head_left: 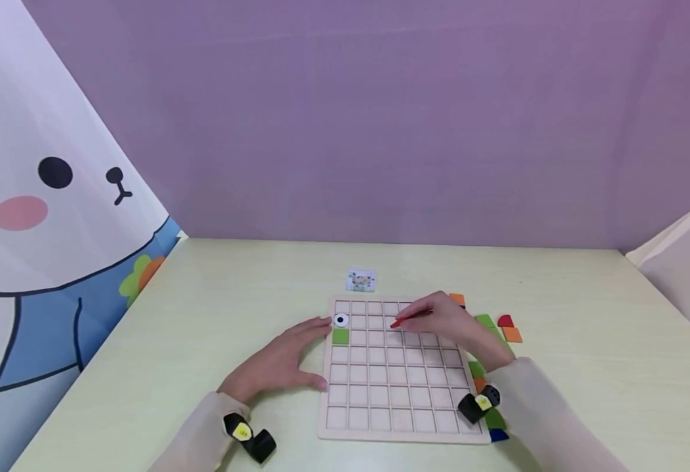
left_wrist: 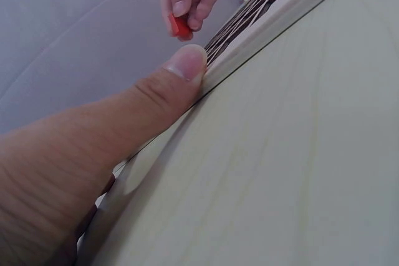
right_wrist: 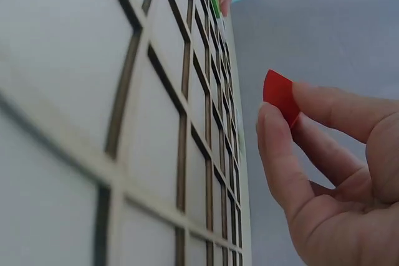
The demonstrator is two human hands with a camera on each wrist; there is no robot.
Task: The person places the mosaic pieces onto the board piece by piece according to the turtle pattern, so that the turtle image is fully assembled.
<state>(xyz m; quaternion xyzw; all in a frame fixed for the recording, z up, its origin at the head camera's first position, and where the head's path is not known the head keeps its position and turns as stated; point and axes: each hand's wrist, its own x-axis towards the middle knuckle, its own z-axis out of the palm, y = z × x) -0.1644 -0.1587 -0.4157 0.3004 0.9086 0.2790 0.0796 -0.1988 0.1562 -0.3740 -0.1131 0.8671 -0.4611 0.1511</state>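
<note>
Red piece (right_wrist: 279,95), pinched in right grip (head_left: 443,319), above gridded board (head_left: 381,395), left grip (head_left: 282,359) spread, touching its edge

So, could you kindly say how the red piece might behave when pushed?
The red piece is probably stiff, as its edges look crisp in the pinch of the right hand. It seems light, being small and thin. Its flat face suggests sliding rather than rolling.
</note>
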